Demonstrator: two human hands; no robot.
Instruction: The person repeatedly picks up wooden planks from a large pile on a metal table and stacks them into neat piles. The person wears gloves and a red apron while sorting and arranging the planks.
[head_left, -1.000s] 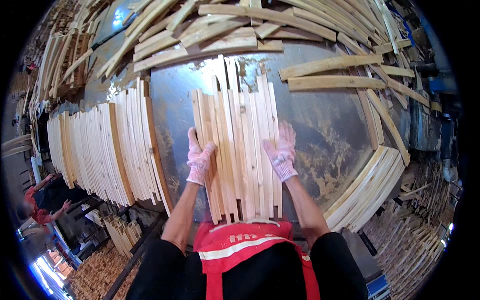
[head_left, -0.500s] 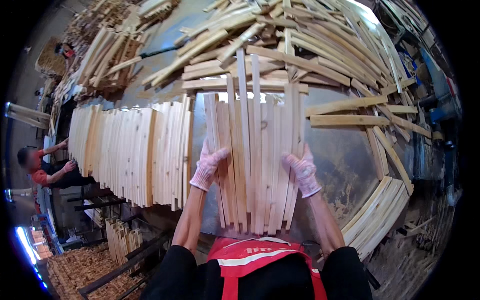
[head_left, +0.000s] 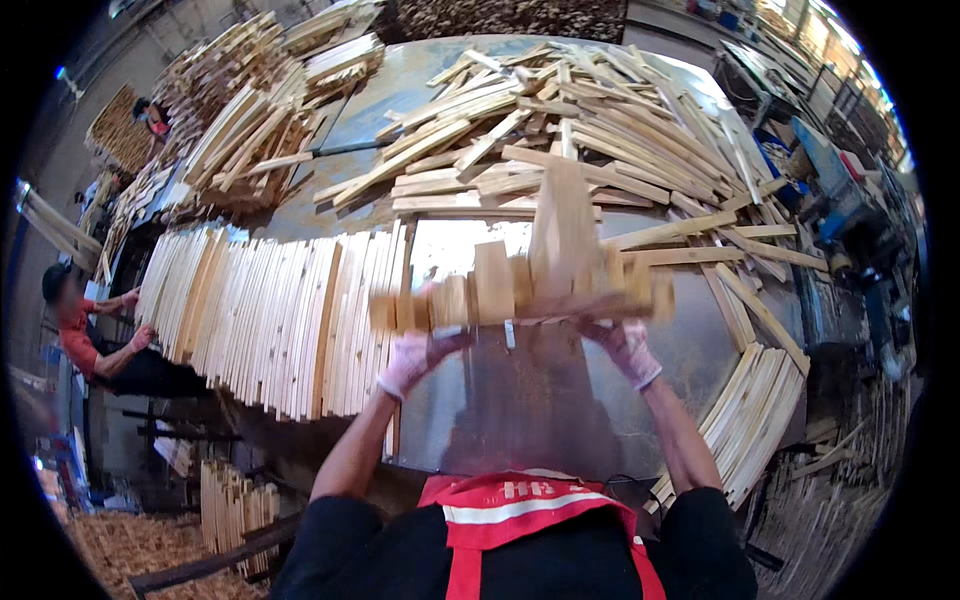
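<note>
Both my hands, in pale pinkish knit gloves, hold a bundle of wooden strips [head_left: 492,285] between them over the metal table [head_left: 530,410]. The strips are tipped so that their cut ends show, somewhat blurred, and several rise above the rest. My left hand [head_left: 415,360] grips the bundle's left side from below, and my right hand [head_left: 625,352] does the same at its right side. Fingertips are partly hidden behind the wood. Beside my left hand lies a long row of strips [head_left: 270,320], set side by side.
A loose heap of strips [head_left: 640,140] covers the far part of the table. Closer, at the right edge, rests a neat stack of strips [head_left: 745,425]. A person in a red shirt [head_left: 80,335] touches the left end of the row. Blue machinery [head_left: 830,180] stands at the right.
The bundle has gone from lying lengthwise before me to being raised and tipped up, its ends now showing. Both hands stay on its sides. The view has shifted, showing more of the far background.
</note>
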